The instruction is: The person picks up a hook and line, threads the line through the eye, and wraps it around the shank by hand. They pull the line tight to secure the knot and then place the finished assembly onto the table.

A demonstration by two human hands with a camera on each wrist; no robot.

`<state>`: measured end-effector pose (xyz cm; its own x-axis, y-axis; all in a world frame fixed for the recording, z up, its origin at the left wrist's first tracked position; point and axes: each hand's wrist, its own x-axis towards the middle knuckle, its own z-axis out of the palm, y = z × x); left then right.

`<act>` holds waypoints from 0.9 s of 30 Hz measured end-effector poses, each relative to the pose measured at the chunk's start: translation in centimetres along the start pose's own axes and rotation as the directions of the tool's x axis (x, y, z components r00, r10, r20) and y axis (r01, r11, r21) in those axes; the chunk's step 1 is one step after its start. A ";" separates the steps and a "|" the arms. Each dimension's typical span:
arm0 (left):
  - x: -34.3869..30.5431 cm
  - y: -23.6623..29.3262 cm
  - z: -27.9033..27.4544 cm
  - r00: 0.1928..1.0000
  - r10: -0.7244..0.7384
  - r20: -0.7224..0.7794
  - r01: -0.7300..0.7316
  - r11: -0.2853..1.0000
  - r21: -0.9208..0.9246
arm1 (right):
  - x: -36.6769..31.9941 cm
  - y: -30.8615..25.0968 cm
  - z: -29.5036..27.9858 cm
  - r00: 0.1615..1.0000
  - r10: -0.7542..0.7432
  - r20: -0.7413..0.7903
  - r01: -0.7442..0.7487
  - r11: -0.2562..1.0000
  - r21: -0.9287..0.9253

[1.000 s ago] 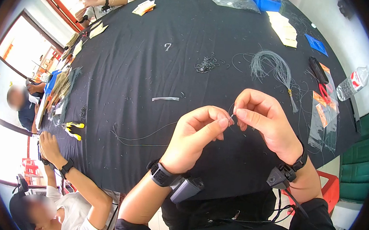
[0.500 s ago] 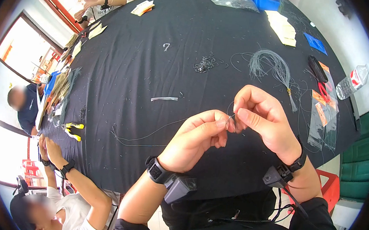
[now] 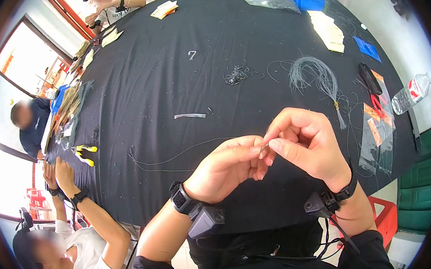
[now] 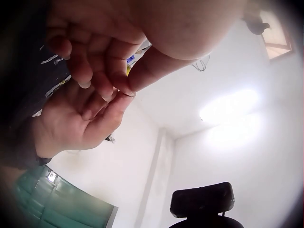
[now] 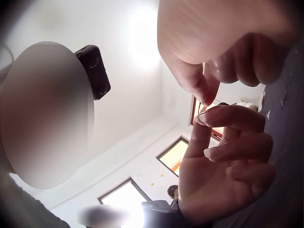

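Between the fingertips of both hands, at the table's near side, is a tiny pale piece, mostly hidden by the fingers. My left hand (image 3: 226, 165) pinches thin fishing line (image 3: 168, 171), which trails leftward over the black cloth in a long loop. My right hand (image 3: 312, 149) pinches at the same spot with thumb and forefinger, its other fingers curled in. The left wrist view has the thumb and forefinger of the left hand (image 4: 102, 47) meeting the right fingertips. A loose pile of dark fish hooks (image 3: 237, 75) lies beyond the hands, with a tied bundle of line (image 3: 312, 74) beside it.
A clear plastic strip (image 3: 190, 116) lies near a single hook (image 3: 209, 111). Yellow-handled pliers (image 3: 85, 155) are at the left. Red-handled scissors (image 3: 377, 106), clear packets (image 3: 374, 155) and a water bottle (image 3: 412, 93) stand or lie at the right. Other people sit along the left.
My right fingertips have moved slightly left and down, closing in on the left fingertips. The left hand has turned a little, its lower fingers more visible. The line still trails left.
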<state>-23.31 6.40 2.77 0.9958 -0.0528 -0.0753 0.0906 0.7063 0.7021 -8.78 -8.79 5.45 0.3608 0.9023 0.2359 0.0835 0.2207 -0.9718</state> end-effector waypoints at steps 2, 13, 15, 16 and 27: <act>0.0 0.1 0.1 1.000 -0.007 0.013 0.007 1.000 -0.013 | -0.1 0.4 0.0 1.000 0.000 -0.014 0.000 1.000 0.003; -0.1 0.1 -0.2 0.999 -0.011 0.038 0.014 0.997 -0.080 | -0.1 -0.1 -0.3 0.986 -0.165 -0.007 0.153 0.930 -0.334; -0.2 0.1 -0.2 0.999 -0.013 0.036 0.016 0.996 -0.085 | -0.1 -0.2 -0.2 0.982 -0.188 -0.006 0.173 0.912 -0.373; -0.2 0.1 -0.3 0.999 -0.014 0.040 0.017 0.996 -0.091 | -0.1 -0.2 -0.2 0.981 -0.195 -0.008 0.177 0.907 -0.381; -0.1 0.1 -0.1 1.000 -0.029 0.000 0.028 0.995 -0.094 | 0.0 -0.2 -0.3 0.952 -0.307 0.015 0.271 0.814 -0.513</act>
<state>-23.42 6.55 2.76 0.9928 -0.0730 -0.0954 0.1170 0.7676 0.6302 -8.49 -8.93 5.66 0.3040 0.7962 0.5232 0.6424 0.2342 -0.7297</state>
